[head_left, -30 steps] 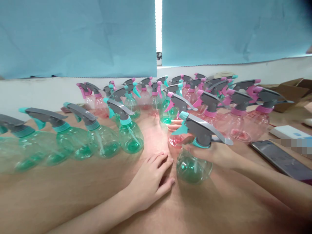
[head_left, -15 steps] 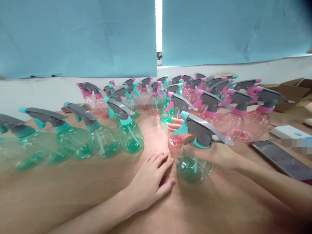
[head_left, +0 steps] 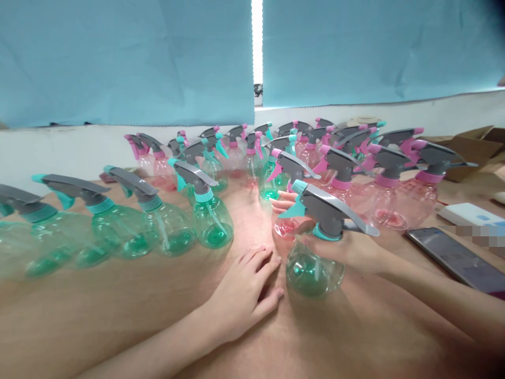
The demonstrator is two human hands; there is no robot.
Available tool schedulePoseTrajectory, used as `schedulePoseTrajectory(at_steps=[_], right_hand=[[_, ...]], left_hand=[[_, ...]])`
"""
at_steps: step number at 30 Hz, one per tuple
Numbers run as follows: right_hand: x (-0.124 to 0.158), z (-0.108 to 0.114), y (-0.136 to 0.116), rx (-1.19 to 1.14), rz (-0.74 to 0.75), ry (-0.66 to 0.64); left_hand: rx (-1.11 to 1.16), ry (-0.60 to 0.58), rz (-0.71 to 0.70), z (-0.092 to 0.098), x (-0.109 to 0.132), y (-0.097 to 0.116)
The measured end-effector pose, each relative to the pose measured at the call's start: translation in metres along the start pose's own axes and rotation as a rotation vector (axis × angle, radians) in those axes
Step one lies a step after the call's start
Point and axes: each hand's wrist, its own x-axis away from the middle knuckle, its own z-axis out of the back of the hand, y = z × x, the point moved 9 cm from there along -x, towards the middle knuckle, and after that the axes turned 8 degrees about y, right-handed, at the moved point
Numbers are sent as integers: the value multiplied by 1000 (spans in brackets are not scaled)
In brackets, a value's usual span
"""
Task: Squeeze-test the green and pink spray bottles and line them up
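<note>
My right hand [head_left: 353,251] is closed around a clear green spray bottle [head_left: 313,276] with a grey and turquoise trigger head. Its thumb lies across the neck, and some fingertips show beyond the bottle. The bottle is slightly tilted, its nozzle toward the left. Flat on the wooden table [head_left: 150,321], my left hand [head_left: 248,295] rests with its fingers stretched out, holding nothing. Its fingertips are just left of the held bottle. Beyond that hand stands another green spray bottle [head_left: 213,223]. Behind the right hand is a pink spray bottle [head_left: 287,227], partly hidden.
Several green spray bottles [head_left: 122,231] line the left side. Pink ones [head_left: 416,197] stand at right, with a mixed group behind. A phone [head_left: 453,258] and a white box [head_left: 469,215] lie far right, before a cardboard box [head_left: 473,152]. Blue blinds [head_left: 126,63] hang behind.
</note>
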Motion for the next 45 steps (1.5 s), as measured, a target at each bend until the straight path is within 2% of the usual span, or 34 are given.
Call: schedulePoseTrajectory(at_steps=[11, 19, 27, 37, 45], right_hand=[[1, -1, -3, -39, 31, -28], [1, 2, 2, 39, -4, 13], [3, 2, 2, 7, -36, -33], [-2, 8, -18, -76, 25, 15], [1, 7, -7, -7, -15, 10]], left_hand=[[-7, -18, 2, -1, 1, 0], [3, -13, 7, 1, -1, 0], [-11, -13, -1, 0, -1, 0], [-2, -4, 2, 0, -1, -1], [0, 5, -2, 2, -1, -1]])
